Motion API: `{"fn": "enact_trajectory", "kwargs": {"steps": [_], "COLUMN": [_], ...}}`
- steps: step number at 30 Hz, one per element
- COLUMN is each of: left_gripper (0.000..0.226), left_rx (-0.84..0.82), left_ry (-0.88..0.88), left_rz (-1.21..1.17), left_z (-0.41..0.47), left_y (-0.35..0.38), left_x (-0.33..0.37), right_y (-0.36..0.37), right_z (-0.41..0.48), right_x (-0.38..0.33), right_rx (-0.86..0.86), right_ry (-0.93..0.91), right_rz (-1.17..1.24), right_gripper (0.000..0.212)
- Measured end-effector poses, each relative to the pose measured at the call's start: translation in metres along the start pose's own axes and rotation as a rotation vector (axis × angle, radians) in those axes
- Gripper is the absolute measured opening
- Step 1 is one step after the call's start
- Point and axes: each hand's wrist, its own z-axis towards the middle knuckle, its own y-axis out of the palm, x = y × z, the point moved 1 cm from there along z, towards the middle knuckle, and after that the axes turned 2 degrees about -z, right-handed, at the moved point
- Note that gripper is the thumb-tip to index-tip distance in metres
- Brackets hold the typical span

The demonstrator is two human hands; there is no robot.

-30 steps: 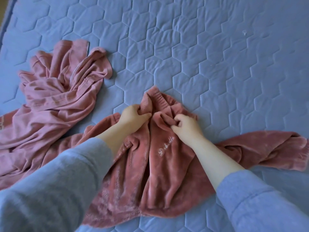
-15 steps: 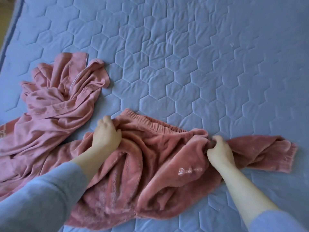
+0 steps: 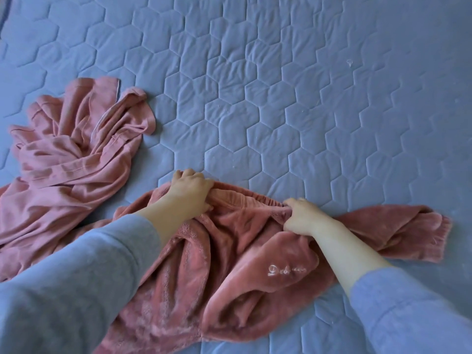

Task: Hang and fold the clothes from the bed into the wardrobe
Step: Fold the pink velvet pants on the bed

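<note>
Fluffy dusty-pink fleece trousers (image 3: 229, 277) with white embroidered lettering lie crumpled on the blue quilted bed (image 3: 281, 98). Their elastic waistband runs between my hands. My left hand (image 3: 190, 192) grips the waistband's left end, fingers curled over the fabric. The waistband's right end is held in my right hand (image 3: 301, 215). One trouser leg with a ribbed cuff (image 3: 434, 238) stretches out to the right.
A second, thinner pink garment (image 3: 71, 162) lies bunched at the left of the bed, partly under my left sleeve. The far and right parts of the quilted cover show only bare fabric.
My hands started close together on the bunched waistband, then pulled apart, stretching it out sideways. The trousers have spread wider across the bed.
</note>
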Motion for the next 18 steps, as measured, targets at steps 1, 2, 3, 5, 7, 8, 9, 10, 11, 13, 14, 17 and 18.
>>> {"fn": "enact_trajectory", "kwargs": {"steps": [1,2,3,5,7,8,9,10,11,13,14,17,18], "left_gripper": [0.053,0.052,0.053,0.058,0.064,0.066,0.067,0.066,0.063,0.061,0.061,0.059,0.059], "left_rx": [-0.007,-0.014,-0.023,-0.054,-0.11,-0.147,-0.181,-0.202,-0.21,-0.212,-0.212,-0.137,-0.078], "left_ry": [-0.009,-0.016,-0.023,-0.039,-0.076,-0.104,-0.132,-0.157,-0.177,-0.188,-0.181,-0.169,-0.164], "left_rz": [0.024,0.039,0.049,0.039,-0.027,-0.074,-0.125,-0.173,-0.211,-0.221,-0.222,-0.376,-0.447], "left_z": [0.0,0.0,0.0,-0.001,-0.003,-0.003,-0.002,-0.001,-0.001,-0.002,-0.004,-0.018,-0.025], "left_y": [0.001,0.003,0.004,0.008,0.011,0.01,0.008,0.006,0.002,-0.006,-0.009,-0.019,-0.024], "left_x": [-0.001,-0.002,-0.003,-0.006,-0.008,-0.011,-0.014,-0.017,-0.02,-0.025,-0.026,-0.027,-0.027], "right_y": [0.003,0.005,0.008,0.011,0.013,0.012,0.011,0.008,0.005,-0.001,-0.004,-0.016,-0.021], "right_z": [0.0,0.0,0.0,-0.001,-0.003,-0.004,-0.005,-0.006,-0.008,-0.013,-0.016,-0.029,-0.035], "right_x": [0.003,0.006,0.009,0.014,0.018,0.02,0.022,0.023,0.024,0.024,0.023,0.018,0.016], "right_rx": [0.006,0.026,0.043,0.041,0.003,-0.017,-0.036,-0.051,-0.053,-0.011,0.022,0.098,0.126], "right_ry": [0.002,0.004,0.012,0.035,0.042,0.044,0.049,0.057,0.059,0.046,0.04,0.021,0.023], "right_rz": [-0.026,-0.029,-0.007,0.066,0.119,0.147,0.174,0.198,0.212,0.237,0.247,0.246,0.232], "right_gripper": [0.05,0.048,0.048,0.048,0.047,0.047,0.049,0.052,0.055,0.058,0.059,0.052,0.047]}}
